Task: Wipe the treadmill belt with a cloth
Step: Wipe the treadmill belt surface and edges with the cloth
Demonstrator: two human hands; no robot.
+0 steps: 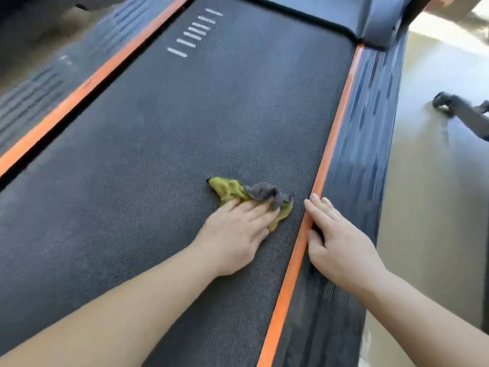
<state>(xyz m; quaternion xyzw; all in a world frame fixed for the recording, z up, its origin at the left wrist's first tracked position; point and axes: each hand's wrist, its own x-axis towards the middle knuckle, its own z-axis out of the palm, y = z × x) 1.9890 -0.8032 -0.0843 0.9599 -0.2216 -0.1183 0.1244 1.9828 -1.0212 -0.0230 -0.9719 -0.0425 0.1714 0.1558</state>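
**On the belt, right of centre: left hand flat over cloth**

Near the right orange strip (pixel 315 202), the left hand (pixel 235 234) presses palm-down on the cloth (pixel 246 192), fingers spread flat, not clenched, pinning its near edge to the belt (pixel 158 141). Cloth is crumpled, yellow-green with a grey patch. It sticks out ahead of the fingertips and to both sides; long axis runs roughly across the belt, left end higher in view. Its right tip lies just beside the strip, not touching it.

Right hand (pixel 336 239) is open, holding nothing, resting on the strip and side rail (pixel 362 144), thumb tucked at the strip's edge. Likely a brace.

Left hand is the working one. Unwiped room looks widest forward and leftward; the white marks (pixel 194 33) lie well ahead.
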